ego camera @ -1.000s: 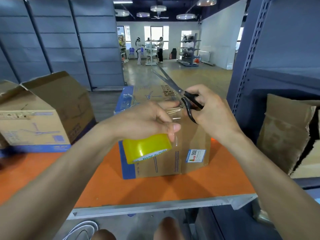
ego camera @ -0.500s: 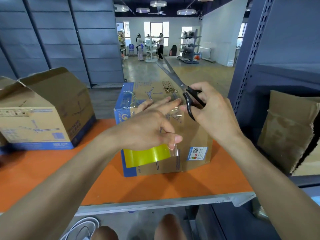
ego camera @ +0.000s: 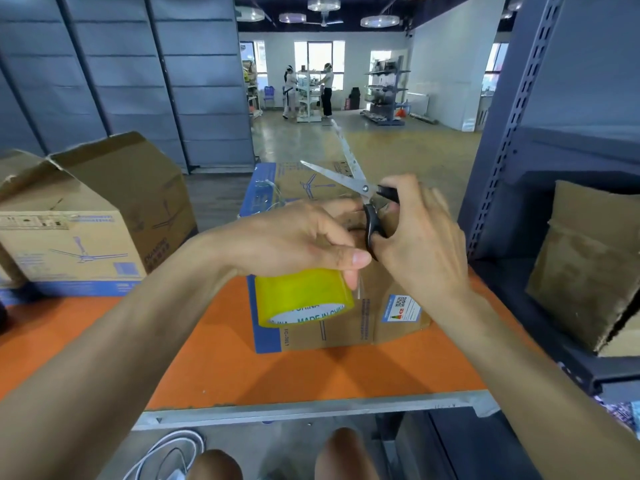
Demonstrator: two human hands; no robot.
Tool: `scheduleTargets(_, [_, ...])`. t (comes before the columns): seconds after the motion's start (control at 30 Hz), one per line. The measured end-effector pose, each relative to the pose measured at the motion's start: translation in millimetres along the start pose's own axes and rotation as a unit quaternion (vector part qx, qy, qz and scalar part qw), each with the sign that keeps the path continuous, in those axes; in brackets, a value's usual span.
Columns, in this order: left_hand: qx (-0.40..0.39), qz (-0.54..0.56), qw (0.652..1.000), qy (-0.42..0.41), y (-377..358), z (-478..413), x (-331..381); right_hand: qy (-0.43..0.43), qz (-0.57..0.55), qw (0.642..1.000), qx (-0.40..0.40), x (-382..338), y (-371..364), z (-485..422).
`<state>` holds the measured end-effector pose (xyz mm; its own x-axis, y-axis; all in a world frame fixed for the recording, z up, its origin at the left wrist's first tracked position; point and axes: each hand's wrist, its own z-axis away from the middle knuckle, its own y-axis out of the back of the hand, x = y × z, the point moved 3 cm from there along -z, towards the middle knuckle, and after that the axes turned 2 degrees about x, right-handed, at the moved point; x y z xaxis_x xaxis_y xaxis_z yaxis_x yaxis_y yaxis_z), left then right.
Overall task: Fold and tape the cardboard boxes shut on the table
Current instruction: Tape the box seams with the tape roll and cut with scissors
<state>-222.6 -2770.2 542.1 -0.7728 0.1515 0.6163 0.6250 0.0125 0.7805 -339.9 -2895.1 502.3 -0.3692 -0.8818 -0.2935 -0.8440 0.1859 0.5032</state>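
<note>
Above cardboard box [ego camera: 346, 329] | left hand [ego camera: 294, 240] — tape roll [ego camera: 301, 299] | right hand [ego camera: 426, 244] — steel scissors [ego camera: 364, 188]

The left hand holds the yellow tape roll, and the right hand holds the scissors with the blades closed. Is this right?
Not quite. The head view shows the scissors with the blades open, spread apart in a V. The rest is right: the left hand holds the yellow tape roll, and the right hand holds the scissors.
</note>
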Motion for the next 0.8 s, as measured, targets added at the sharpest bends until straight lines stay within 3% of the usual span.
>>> scheduleTargets(0.4, [-0.002,0.009,1.0,0.01,5,0,-6,0.015,0.094,0.995,-0.014,-6,-8,0])
scheduleTargets(0.6, [-0.004,0.003,1.0,0.016,6,3,-7,-0.017,-0.014,0.998,-0.053,11,1,-7])
scheduleTargets(0.8, [0.016,-0.056,0.998,0.017,3,3,-6,-0.031,-0.002,0.998,-0.047,17,5,0])
